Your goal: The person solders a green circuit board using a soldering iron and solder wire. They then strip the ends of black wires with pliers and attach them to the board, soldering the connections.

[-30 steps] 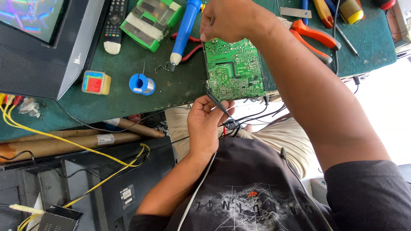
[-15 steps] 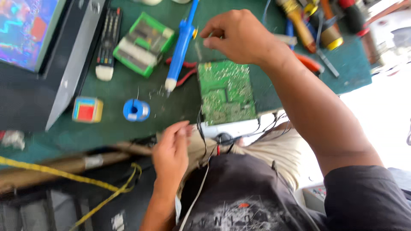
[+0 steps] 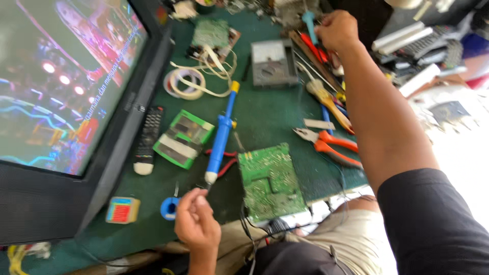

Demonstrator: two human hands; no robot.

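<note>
A: What is being held right now?

B: Something thin is pinched in the left hand (image 3: 197,220), fingers pressed together, just below the tip of the blue pump tool (image 3: 220,136). What is pinched cannot be told. The right hand (image 3: 337,29) is closed among the tools at the far end of the table (image 3: 265,109).

A: Where is the green board (image 3: 270,181)?

B: It is lying flat at the near edge of the table, between the pump tool and the orange pliers (image 3: 331,142).

A: How should the reach be done well?

B: Only one tool should be gripped and lifted straight up, so nothing else is dragged.

A: What is changed from half a second ago?

B: The right hand is moved from just above the board to far up the table, and the left hand is moved up beside the blue roll (image 3: 169,208).
</note>
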